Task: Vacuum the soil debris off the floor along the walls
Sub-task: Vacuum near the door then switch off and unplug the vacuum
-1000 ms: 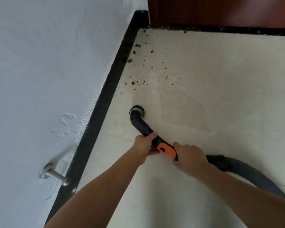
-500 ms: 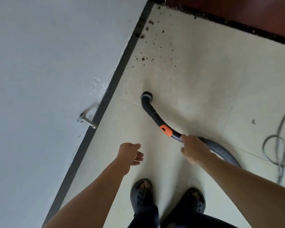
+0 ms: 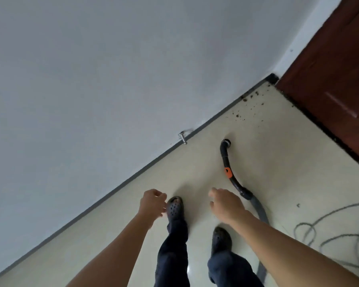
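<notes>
On the floor (image 3: 278, 166) the hose (image 3: 226, 156) lies free; left hand (image 3: 152, 204) and right hand (image 3: 226, 204) empty, fingers (image 3: 214, 192) slack. I could kick it, scattering soil (image 3: 237, 115).

The pale floor (image 3: 267, 162) carries a vacuum hose (image 3: 224, 158), lying at one o'clock from the shoes (image 3: 175, 209). Soil crumbs (image 3: 237, 115) are scattered beyond it on the same bearing, by the corner. A loose cable (image 3: 306, 223) is coiled at three o'clock.
</notes>
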